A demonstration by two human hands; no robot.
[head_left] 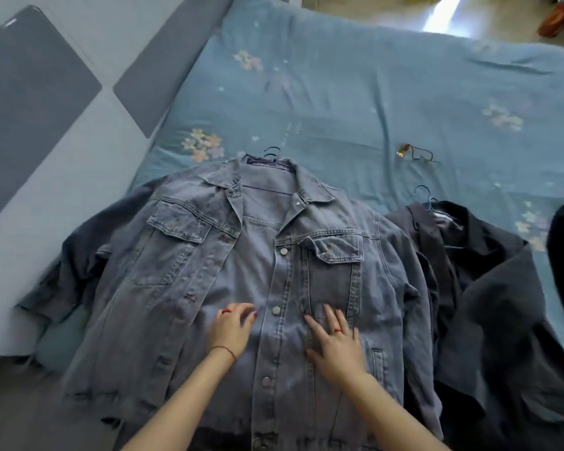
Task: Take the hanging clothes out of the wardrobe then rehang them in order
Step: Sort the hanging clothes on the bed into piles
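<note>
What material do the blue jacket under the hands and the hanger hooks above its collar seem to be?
Blue jacket: washed denim, matte, judging by faded twill, seams, metal snap buttons. Hanger hooks: thin wire, probably coated metal; too small to confirm.

A home bedroom: floral-sheeted bed [372,92], strewn clothes [485,304].

Your denim jacket [261,275] flat and face-up at frame centre, front half open, collar toward the top, hanger hooks [272,153] poking out above it, dark garment [489,294] on its own hanger crumpled at right, touching your jacket's sleeve
</note>
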